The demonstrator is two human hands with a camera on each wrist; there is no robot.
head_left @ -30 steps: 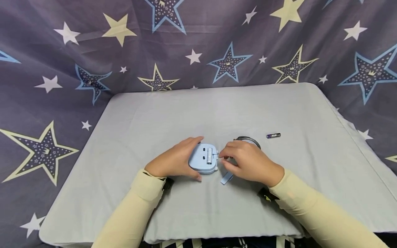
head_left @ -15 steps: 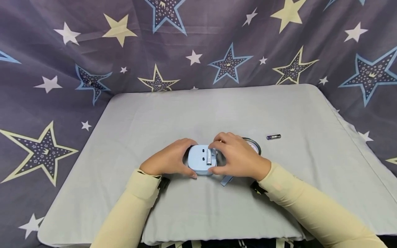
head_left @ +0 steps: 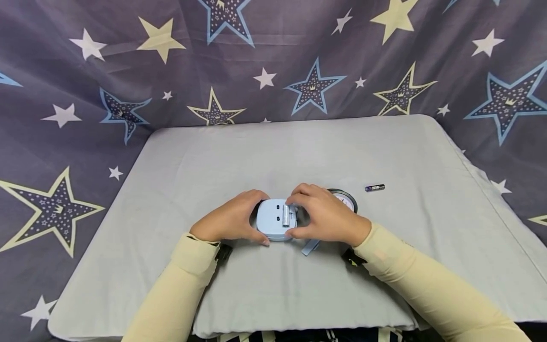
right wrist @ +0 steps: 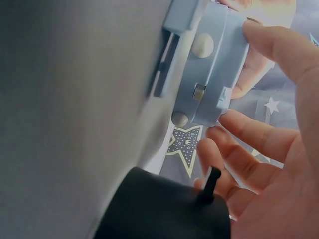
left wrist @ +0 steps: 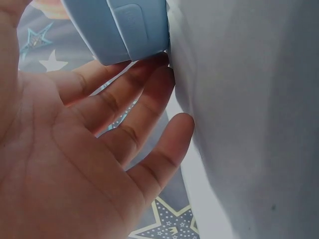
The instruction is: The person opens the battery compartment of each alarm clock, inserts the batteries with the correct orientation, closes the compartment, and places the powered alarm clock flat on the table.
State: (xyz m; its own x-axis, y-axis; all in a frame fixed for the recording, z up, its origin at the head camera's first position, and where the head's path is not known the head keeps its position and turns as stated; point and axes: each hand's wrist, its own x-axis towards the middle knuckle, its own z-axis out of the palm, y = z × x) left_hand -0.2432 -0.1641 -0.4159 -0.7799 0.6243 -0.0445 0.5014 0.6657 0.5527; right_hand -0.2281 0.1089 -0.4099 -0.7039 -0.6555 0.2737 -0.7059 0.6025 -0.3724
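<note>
A light blue rounded-square device point(head_left: 270, 219) lies on the table, with two dark spots and a silver battery point(head_left: 286, 216) in a slot on its upper face. My left hand point(head_left: 232, 218) holds its left side between thumb and fingers; in the left wrist view the fingertips point(left wrist: 158, 62) touch its underside edge. At the right side, my right hand point(head_left: 326, 216) grips it, its thumb and fingers on opposite edges. Two pale knobs point(right wrist: 203, 45) stick out from the device's side in the right wrist view. The right hand covers part of the device.
A black-rimmed round object point(head_left: 348, 199) with a pale face lies partly hidden behind the right hand. Below that hand is a flat light blue piece point(head_left: 310, 247). A dark loose battery point(head_left: 374, 188) lies further right on the cloth-covered table point(head_left: 239, 161); a star-patterned curtain point(head_left: 273, 57) stands behind.
My right hand has moved left from beside the device onto its right edges, with thumb and fingers spread wider. The device and left hand have shifted slightly left in view.
</note>
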